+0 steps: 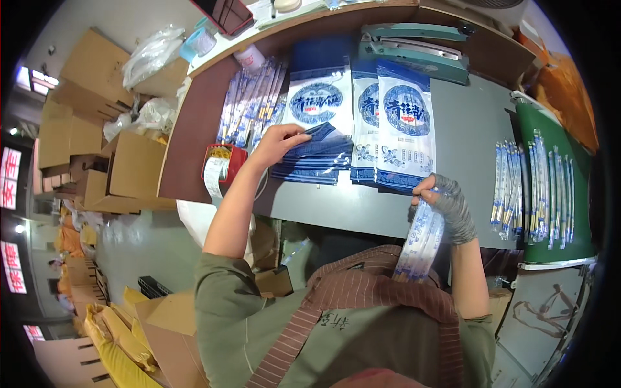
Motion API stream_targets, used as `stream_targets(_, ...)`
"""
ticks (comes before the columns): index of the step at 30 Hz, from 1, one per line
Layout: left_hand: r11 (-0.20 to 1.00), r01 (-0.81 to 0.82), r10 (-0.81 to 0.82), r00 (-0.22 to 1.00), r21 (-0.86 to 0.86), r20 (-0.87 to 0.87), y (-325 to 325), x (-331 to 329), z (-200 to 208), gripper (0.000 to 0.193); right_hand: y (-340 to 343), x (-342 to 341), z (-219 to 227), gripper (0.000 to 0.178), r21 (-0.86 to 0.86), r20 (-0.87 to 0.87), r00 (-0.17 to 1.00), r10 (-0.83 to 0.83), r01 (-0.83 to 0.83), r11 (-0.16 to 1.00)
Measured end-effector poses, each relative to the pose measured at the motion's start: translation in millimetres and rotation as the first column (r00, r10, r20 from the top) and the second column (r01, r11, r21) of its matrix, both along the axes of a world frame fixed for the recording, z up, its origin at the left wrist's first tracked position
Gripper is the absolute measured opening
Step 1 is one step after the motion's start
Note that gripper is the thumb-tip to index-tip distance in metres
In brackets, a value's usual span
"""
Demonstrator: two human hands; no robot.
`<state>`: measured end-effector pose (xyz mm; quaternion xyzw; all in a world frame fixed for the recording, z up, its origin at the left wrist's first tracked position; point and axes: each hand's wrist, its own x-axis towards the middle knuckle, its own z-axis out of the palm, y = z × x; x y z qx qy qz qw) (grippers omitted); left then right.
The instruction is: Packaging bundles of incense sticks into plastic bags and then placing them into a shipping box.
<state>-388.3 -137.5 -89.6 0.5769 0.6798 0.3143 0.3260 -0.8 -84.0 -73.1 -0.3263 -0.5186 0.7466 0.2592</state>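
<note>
My left hand (279, 143) pinches the lifted dark blue corner of a printed plastic bag (323, 132), on a stack of blue-and-white bags at the middle of the table. In a grey glove with bare fingertips, my right hand (447, 208) is closed round the top of a bundle of wrapped chopsticks (420, 242), which hangs past the table's near edge. Just beyond that hand, two more printed bags (406, 116) lie overlapped and flat. To the left of the stack is a pile of wrapped chopsticks (249, 103).
A green heat sealer (417, 55) stands at the back. More wrapped chopsticks (508, 187) lie at the right, some on a green surface (582, 213). A red tape dispenser (223, 165) sits at the table's left. Cardboard boxes (132, 165) crowd the left side.
</note>
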Motion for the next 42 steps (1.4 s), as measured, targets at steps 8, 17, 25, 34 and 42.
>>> stream_targets(8, 0.999, 0.023, -0.018, 0.996, -0.048, 0.093, -4, -6, 2, 0.012, 3, 7, -4, 0.018, -0.035, -0.075, 0.997, -0.004, 0.001, 0.999)
stream_targets(17, 0.882, -0.465, 0.316, 0.704, 0.077, 0.636, 11, 66, -21, 0.027, 0, 24, -4, 0.02, 0.051, -0.081, 0.997, -0.015, 0.019, 0.998)
stream_targets(25, 0.897, 0.161, -0.186, 0.982, 0.412, 0.021, 52, 225, 23, 0.025, -14, 62, -3, 0.023, 0.042, -0.13, 0.981, -0.141, 0.147, 0.988)
stream_targets(34, 0.887, 0.409, -0.413, 0.91, 0.216, -0.027, 43, 304, -53, 0.028, -22, 85, -23, 0.023, 0.19, -0.29, 0.92, -0.263, 0.324, 0.927)
stream_targets(42, 0.992, 0.039, -0.096, 0.85, 0.12, 0.519, 37, 296, -56, 0.03, 2, 71, -55, 0.018, 0.354, 0.018, 0.975, -0.222, 0.201, 0.913)
